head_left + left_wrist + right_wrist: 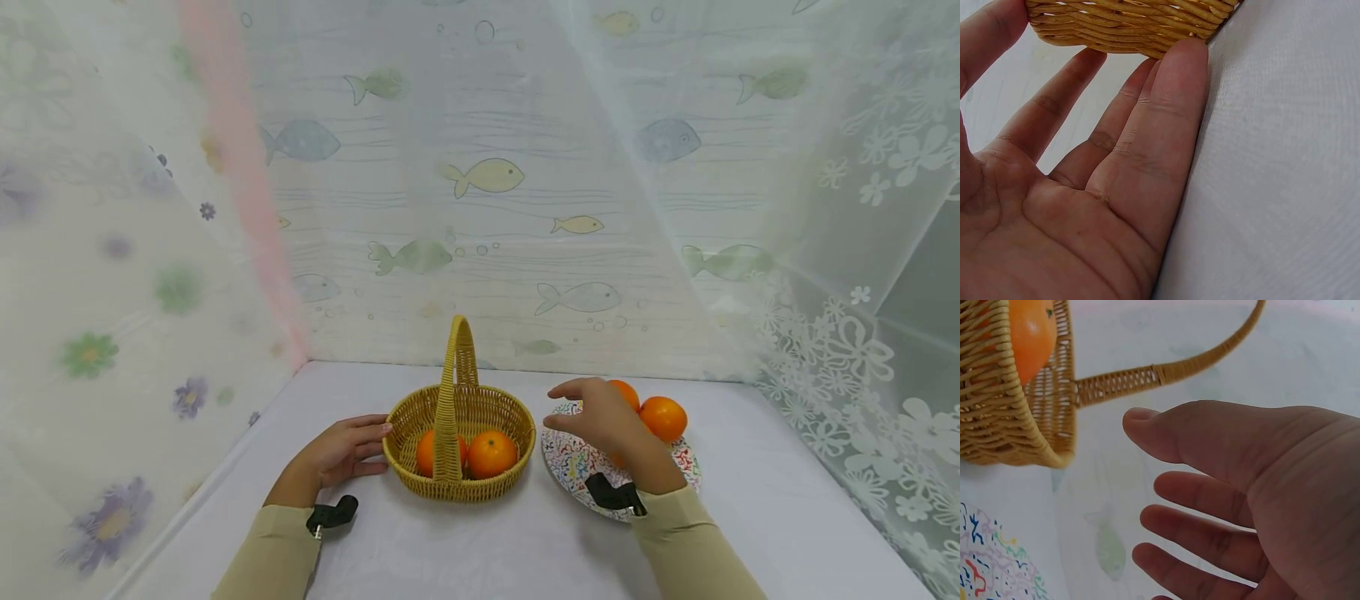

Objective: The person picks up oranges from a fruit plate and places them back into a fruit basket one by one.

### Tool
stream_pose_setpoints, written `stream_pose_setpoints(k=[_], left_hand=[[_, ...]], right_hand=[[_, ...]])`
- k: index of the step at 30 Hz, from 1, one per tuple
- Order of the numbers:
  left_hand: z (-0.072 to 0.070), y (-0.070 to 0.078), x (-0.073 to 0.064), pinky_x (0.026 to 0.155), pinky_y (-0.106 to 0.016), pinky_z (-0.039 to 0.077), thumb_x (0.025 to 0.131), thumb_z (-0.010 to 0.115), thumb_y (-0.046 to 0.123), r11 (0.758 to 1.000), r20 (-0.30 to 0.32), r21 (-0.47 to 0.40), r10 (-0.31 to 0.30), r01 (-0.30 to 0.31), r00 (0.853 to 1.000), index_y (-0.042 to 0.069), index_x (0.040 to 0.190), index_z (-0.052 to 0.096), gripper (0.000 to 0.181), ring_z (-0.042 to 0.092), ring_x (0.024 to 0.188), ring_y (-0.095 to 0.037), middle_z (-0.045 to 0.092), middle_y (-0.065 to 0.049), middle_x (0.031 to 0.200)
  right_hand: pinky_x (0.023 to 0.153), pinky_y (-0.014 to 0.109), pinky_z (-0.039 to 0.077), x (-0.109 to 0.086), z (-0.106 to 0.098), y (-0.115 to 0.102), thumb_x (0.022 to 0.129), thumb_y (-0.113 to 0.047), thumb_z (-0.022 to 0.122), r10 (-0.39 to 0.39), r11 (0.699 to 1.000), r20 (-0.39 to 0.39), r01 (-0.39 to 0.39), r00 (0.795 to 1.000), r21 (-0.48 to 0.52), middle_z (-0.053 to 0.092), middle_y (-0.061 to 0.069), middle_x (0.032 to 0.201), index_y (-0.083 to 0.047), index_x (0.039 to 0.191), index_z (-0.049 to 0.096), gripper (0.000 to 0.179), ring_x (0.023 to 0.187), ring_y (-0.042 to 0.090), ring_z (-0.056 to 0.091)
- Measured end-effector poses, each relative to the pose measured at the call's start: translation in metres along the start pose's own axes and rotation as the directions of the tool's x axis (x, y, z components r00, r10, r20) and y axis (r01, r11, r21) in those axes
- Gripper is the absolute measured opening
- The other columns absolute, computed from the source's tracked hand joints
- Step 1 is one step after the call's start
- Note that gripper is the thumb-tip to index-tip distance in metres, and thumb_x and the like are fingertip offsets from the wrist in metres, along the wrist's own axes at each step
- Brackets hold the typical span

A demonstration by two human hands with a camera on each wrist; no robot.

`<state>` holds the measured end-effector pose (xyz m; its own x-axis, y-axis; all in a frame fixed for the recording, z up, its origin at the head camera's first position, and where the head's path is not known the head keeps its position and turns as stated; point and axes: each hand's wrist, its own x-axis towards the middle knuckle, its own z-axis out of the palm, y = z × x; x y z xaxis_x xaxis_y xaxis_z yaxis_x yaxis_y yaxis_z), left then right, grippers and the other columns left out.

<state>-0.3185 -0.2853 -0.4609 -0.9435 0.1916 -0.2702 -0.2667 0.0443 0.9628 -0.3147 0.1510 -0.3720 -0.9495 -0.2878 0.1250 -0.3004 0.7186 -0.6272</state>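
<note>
Beige sleeves [277, 542] lead to the left hand [341, 452], fingers extended against the wicker basket [480, 492], seemingly steadying it, and the right hand [603, 414], empty, fingers parted. Between them, the basket holds two oranges [492, 455]; under the right, a patterned plate [567, 458] bears more fruit [664, 418]. Taking one would call for curled right fingers.

A fish-printed backdrop [487, 208] fills the upper middle. Flowered fabric [90, 357] hangs at far left, white-flowered netting [858, 350] at far right.
</note>
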Motion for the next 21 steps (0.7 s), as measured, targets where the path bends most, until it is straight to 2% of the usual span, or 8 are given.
stream_pose_setpoints(k=[9,21], left_hand=[[0.0,-0.002,0.001,0.095,-0.046,0.061,0.097,0.073,0.036,1.0,-0.004,-0.011,-0.003,0.003,1.0,0.003,0.156,0.041,0.074,0.071,0.115,-0.021,0.064,-0.012,0.141],[-0.001,0.001,-0.002,0.097,-0.046,0.06,0.099,0.071,0.035,1.0,0.017,-0.004,-0.006,0.006,1.0,0.002,0.158,0.037,0.075,0.07,0.118,-0.021,0.061,-0.014,0.146]], right_hand=[[0.1,0.056,0.055,0.0,-0.014,0.013,0.087,-0.04,0.083,-0.025,0.997,-0.058,0.021,0.998,-0.07,0.07,0.011,0.132,-0.019,0.126,0.075,0.045,0.122,0.035,0.063],[0.103,0.061,0.052,-0.004,-0.037,0.029,0.09,-0.044,0.079,0.063,0.998,-0.081,-0.065,0.995,-0.024,0.064,0.021,0.14,-0.017,0.133,0.071,0.051,0.131,0.044,0.056]])
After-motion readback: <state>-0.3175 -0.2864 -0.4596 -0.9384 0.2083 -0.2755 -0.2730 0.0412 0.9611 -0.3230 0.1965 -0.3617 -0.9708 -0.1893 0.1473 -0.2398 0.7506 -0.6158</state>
